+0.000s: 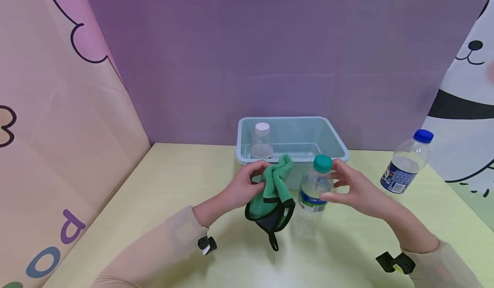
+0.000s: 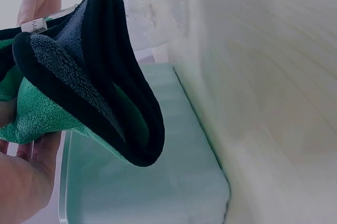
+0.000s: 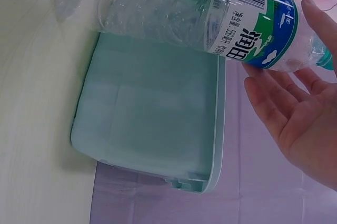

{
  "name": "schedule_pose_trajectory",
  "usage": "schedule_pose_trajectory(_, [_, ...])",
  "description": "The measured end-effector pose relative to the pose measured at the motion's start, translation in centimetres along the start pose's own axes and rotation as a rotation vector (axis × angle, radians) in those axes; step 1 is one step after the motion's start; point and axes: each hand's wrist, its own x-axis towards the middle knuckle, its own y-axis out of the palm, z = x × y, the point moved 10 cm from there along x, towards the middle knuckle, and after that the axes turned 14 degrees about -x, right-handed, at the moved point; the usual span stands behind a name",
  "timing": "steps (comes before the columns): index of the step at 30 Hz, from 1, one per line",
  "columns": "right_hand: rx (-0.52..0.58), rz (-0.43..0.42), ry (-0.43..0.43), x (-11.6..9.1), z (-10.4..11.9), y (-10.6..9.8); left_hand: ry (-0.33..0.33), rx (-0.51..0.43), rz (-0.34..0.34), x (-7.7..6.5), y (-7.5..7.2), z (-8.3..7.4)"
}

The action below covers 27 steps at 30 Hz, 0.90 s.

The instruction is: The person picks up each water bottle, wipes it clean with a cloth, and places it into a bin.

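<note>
In the head view my left hand (image 1: 247, 184) grips a green and dark grey cloth (image 1: 275, 189) with black edging and a hanging loop. The cloth dangles in front of a pale blue bin. Just right of the cloth is a clear plastic bottle (image 1: 312, 193) with a green cap and a blue-green label. Around its upper part, my right hand (image 1: 356, 189) has thumb and fingers spread. The right wrist view shows that hand (image 3: 300, 108) beside the label, fingers loosely extended; firm contact cannot be made out. The bottle (image 3: 247, 19) appears upright, its base near the table.
Behind the hands, the pale blue bin (image 1: 295, 121) holds a white-capped bottle (image 1: 262, 140). A blue-capped bottle (image 1: 407, 161) with a dark blue label is at the table's right. A purple backdrop (image 1: 247, 56) rises behind the table (image 1: 185, 172), with printed side panels.
</note>
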Motion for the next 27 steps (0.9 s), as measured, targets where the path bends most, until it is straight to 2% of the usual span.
schedule_pose_trajectory(5, [0.006, 0.012, -0.019, 0.2, 0.2, 0.0, -0.027, 0.033, -0.013, -0.6, -0.9, 0.1])
schedule_pose_trajectory(15, [0.002, 0.037, -0.016, -0.2, 0.3, 0.3, -0.031, 0.014, -0.032, -1.1, -1.8, 0.4])
schedule_pose_trajectory(18, [-0.042, -0.009, 0.014, -0.4, 0.4, 0.1, -0.037, 0.007, -0.030, -1.2, -1.9, 0.5])
schedule_pose_trajectory(23, [-0.212, -0.137, 0.105, -0.4, 0.8, -0.9, -0.051, 0.002, -0.021, -1.4, -2.0, 0.8])
schedule_pose_trajectory(27, [-0.260, -0.173, 0.157, -0.3, 1.2, -1.0, -0.050, 0.007, -0.023, -1.5, -2.2, 0.7])
